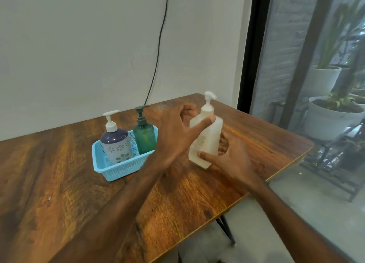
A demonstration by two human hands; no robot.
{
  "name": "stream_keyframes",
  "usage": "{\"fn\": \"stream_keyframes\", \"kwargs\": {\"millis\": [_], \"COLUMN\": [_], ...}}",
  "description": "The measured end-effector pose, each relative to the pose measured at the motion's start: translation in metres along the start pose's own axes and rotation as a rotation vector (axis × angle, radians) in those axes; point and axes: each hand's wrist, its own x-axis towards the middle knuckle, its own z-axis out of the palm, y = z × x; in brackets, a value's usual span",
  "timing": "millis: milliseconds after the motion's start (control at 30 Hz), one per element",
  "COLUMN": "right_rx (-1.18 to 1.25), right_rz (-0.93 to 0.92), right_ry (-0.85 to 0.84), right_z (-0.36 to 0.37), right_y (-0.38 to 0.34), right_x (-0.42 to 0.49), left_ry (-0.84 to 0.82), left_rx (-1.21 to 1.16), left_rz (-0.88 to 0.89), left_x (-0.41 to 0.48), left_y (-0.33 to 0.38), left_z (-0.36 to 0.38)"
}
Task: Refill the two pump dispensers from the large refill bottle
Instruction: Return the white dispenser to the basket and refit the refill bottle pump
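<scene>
From the head camera, take the blue basket (110, 168) on the wooden table (59, 174) as the marker. Inside it stand the two dispensers, upright: the purple flowered bottle (116, 144) on the side away from the hands and the green bottle (144, 137) on the side nearer them, close together. Just beyond the green bottle's side of the basket is the large refill bottle (206, 138), pale and blurred, its long axis leaning, pump top tipped away from the basket and base toward the viewer. The left hand (175, 132) reaches across in front of the basket, fingers spread, thumb pressed on the bottle's shoulder. The right hand (231, 158) cups the base from the far side, thumb laid across its lower front. Whether the base touches the table I cannot tell. The left hand sits nearer the pump, so it looks best placed to unscrew it while the right steadies the body
</scene>
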Motion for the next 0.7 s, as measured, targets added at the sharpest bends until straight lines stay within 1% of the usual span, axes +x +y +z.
{"fn": "stream_keyframes", "kwargs": {"millis": [67, 133, 267, 500, 567, 600, 700], "right_rx": [-0.021, -0.07, -0.107, -0.093, -0.077, -0.069, -0.062], "right_rz": [0.014, 0.067, 0.153, 0.173, 0.169, 0.145, 0.011], "right_ry": [0.068, 0.102, 0.096, 0.106, 0.162, 0.215, 0.389], "right_z": [-0.009, -0.016, -0.016, -0.013, -0.013, -0.013, -0.01], "right_y": [0.003, 0.014, 0.036, 0.04, 0.035, 0.03, 0.002], "right_x": [0.015, 0.026, 0.025, 0.017, 0.009, 0.005, -0.013], "left_ry": [0.021, 0.004, -0.09, -0.165, -0.162, -0.153, -0.118], "left_rx": [-0.015, -0.005, 0.028, 0.106, 0.15, 0.182, 0.254], "left_rz": [-0.009, -0.03, -0.053, -0.074, -0.075, -0.075, -0.051], "left_x": [0.002, 0.002, -0.006, -0.019, -0.024, -0.027, -0.04], "left_y": [-0.001, -0.005, -0.016, -0.021, -0.021, -0.022, -0.023], "left_z": [0.0, 0.0, 0.001, 0.0, -0.006, -0.01, -0.026]}}
